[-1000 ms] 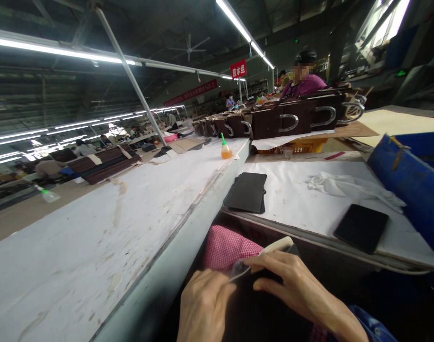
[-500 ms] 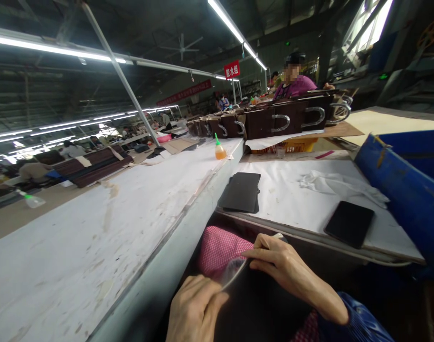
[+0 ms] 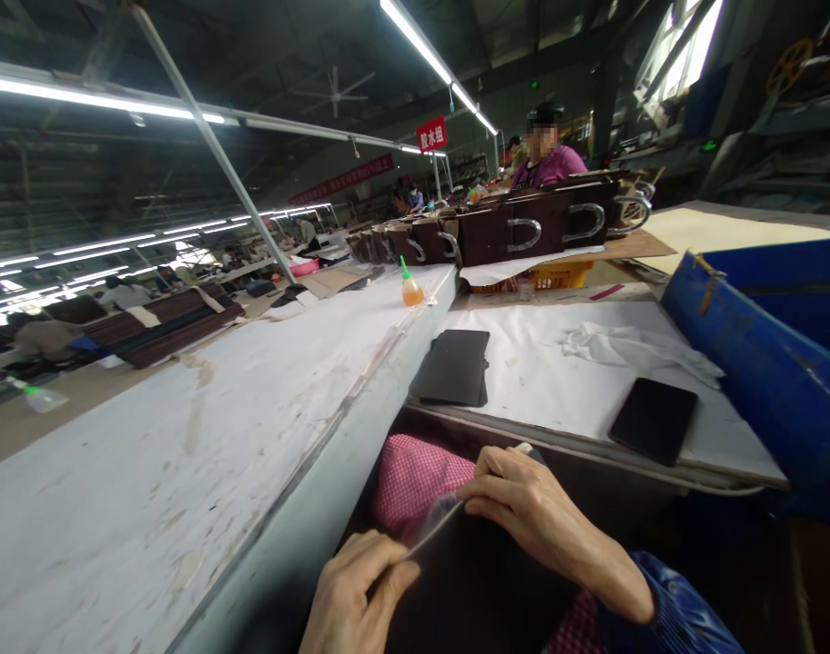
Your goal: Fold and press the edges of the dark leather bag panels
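Both hands on one dark sheet (image 3: 449,581); left hand (image 3: 360,586) pinched closed, thumb against fingers, at the near end of its thin pale edge; right hand (image 3: 534,509) closed on the same edge farther up, fingertips bent over it, no gap showing; sheet sits low before the person, below the tabletops, just beside pink checked cloth (image 3: 419,477); counted on the right-hand table (image 3: 551,395): one stack of black panels (image 3: 456,368), at least two pieces, exact number unclear; one flat black slab (image 3: 653,420); one crumpled white cloth (image 3: 639,350); elsewhere, one blue bin (image 3: 755,363); two green-tipped bottles, one holding orange liquid (image 3: 412,291), one clear (image 3: 45,399).
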Tool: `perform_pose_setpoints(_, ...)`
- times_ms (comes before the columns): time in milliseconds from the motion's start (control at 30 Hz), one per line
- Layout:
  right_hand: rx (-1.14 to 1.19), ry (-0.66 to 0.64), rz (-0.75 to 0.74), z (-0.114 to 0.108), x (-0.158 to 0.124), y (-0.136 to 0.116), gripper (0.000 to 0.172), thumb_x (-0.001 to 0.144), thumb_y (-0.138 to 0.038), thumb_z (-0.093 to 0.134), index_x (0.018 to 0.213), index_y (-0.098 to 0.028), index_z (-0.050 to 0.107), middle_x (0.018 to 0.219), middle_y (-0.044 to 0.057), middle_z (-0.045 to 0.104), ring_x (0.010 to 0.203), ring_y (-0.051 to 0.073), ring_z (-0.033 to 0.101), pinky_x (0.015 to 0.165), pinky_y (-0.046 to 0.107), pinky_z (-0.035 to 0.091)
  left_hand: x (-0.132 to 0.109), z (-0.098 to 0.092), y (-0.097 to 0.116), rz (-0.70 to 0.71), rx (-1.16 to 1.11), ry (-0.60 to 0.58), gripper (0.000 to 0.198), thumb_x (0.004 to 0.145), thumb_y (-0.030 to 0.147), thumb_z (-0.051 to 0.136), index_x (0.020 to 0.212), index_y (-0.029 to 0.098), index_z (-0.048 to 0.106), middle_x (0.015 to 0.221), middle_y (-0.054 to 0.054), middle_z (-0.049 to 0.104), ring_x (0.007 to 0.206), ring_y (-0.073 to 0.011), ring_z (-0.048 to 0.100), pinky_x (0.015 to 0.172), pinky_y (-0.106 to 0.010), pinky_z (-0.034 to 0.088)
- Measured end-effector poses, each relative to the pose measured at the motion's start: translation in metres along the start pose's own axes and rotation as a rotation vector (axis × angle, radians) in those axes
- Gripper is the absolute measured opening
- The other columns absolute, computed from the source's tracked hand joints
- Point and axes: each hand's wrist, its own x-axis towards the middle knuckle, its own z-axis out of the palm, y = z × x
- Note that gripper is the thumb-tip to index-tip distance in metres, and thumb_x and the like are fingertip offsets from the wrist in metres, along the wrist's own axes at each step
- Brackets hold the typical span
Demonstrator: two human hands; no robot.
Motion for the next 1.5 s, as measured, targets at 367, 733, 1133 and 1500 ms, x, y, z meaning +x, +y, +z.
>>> perform_pose_setpoints(367, -0.061, -0.010, -0.013, 0.001, 0.002, -0.005, 0.015, 0.099, -0.021, 0.059, 0.088, -0.020, 0.070, 0.083, 0.002, 0.063, 0.072, 0.016, 0.055, 0.066, 0.029, 0.037, 0.034, 0.013, 0.047, -0.238, 0.408, -0.231, 0.032, 0.095, 0.016, 0.048, 0.117, 0.021, 0.071, 0.105, -0.009, 0.077, 0.101, -0.0286, 0.071, 0.091, -0.044, 0.054)
perform_pose_setpoints(733, -0.119, 0.267, 0.042, -0.022, -0.014, 0.002, 0.025, 0.100, -0.041, 0.057, 0.113, -0.023, 0.069, 0.095, 0.005, 0.075, 0.074, 0.019, 0.068, 0.069, 0.032, 0.053, 0.038, 0.029, 0.014, -0.112, 0.272, 0.082, 0.037, 0.096, 0.017, 0.049, 0.127, 0.020, 0.068, 0.089, -0.005, 0.082, 0.078, -0.0223, 0.079, 0.067, -0.026, 0.061)
perform_pose_setpoints(1133, 0.346, 0.412, 0.317, -0.036, 0.000, -0.011, 0.036, 0.090, -0.053, 0.064, 0.072, -0.022, 0.065, 0.099, 0.008, 0.072, 0.089, 0.022, 0.070, 0.077, 0.030, 0.055, 0.015, -0.013, 0.024, 0.162, -0.015, 0.189, 0.035, 0.096, 0.016, 0.055, 0.128, 0.019, 0.068, 0.110, -0.005, 0.079, 0.088, -0.0117, 0.077, 0.082, -0.009, 0.054)
perform_pose_setpoints(1500, 0.574, 0.265, 0.440, -0.052, -0.002, -0.033, 0.035, 0.083, -0.056, 0.071, 0.075, -0.022, 0.076, 0.101, 0.011, 0.077, 0.090, 0.028, 0.072, 0.082, 0.037, 0.059, 0.007, -0.016, 0.024, 0.207, -0.064, 0.184, 0.040, 0.095, 0.012, 0.057, 0.133, 0.021, 0.064, 0.107, -0.004, 0.080, 0.089, -0.0128, 0.077, 0.080, -0.009, 0.056)
